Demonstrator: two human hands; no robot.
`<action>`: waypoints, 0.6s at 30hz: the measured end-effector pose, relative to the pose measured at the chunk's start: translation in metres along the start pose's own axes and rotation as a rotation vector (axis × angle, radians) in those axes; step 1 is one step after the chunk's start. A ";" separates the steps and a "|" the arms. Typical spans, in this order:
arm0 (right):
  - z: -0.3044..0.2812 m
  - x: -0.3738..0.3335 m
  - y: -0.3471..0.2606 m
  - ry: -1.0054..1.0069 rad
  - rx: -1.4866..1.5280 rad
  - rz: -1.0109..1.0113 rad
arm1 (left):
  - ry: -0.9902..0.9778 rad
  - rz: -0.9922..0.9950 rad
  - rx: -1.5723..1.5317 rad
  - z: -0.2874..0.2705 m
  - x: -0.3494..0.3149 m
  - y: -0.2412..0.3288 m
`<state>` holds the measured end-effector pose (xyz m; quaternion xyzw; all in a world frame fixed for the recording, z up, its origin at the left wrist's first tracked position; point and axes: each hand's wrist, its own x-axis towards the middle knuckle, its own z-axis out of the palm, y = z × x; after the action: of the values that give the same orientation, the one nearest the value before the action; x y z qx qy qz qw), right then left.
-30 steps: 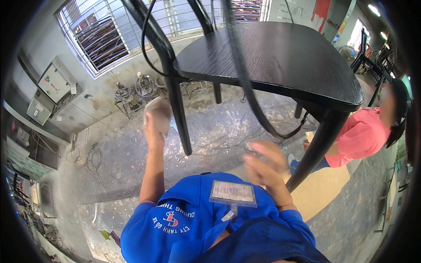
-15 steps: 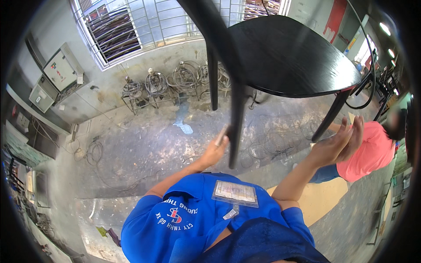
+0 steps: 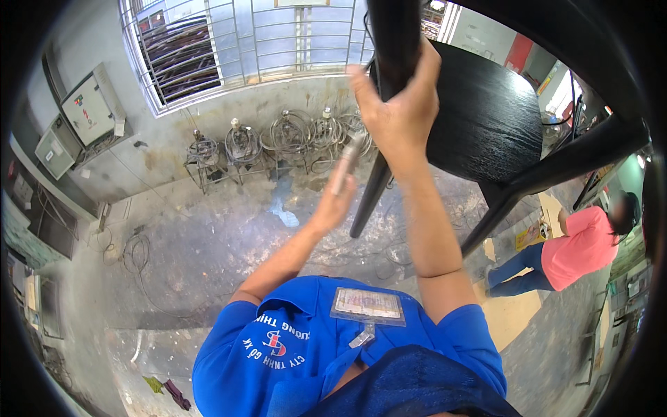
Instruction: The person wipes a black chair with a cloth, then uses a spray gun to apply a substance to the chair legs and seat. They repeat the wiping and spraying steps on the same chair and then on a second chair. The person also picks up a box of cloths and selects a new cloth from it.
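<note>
A black wooden chair (image 3: pixel 486 118) is raised in front of me at the upper right, its glossy seat and several legs showing. What holds it up is out of sight. My right hand (image 3: pixel 403 115) reaches up and wraps around a thick black upright of the chair, thumb on the left side and fingers on the right. Lower and to the left, my left hand (image 3: pixel 335 198) is closed around a slim, pale, stick-like tool (image 3: pixel 346 167). The tool's kind is blurred. It points up toward the chair and appears near a leg (image 3: pixel 372 194); whether they touch I cannot tell.
A person in a pink shirt (image 3: pixel 580 247) stands at the right by a tan board (image 3: pixel 514 320). Several stands with coiled hoses (image 3: pixel 288 132) line the wall under the barred window (image 3: pixel 180 62). A loose cable (image 3: pixel 137 254) lies on the floor at the left.
The chair has turned and now looms closer at the upper right. My right hand has moved up and left from the open air onto its upright. My left hand has risen slightly with the tool.
</note>
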<state>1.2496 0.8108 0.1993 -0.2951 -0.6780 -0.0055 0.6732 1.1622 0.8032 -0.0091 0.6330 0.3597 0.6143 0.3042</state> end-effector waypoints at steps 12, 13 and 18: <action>-0.035 -0.122 0.053 0.178 0.003 0.117 | 0.145 0.517 -0.043 -0.019 -0.007 0.006; -0.039 -0.127 0.054 0.226 -0.007 0.088 | 0.233 0.537 -0.164 -0.019 0.006 0.022; -0.050 -0.131 0.067 0.328 0.032 0.206 | 0.049 1.165 -0.216 0.039 0.083 0.169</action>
<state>1.3117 0.7942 0.0579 -0.3473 -0.5253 0.0260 0.7763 1.2141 0.7802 0.1751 0.6773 -0.1045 0.7277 -0.0288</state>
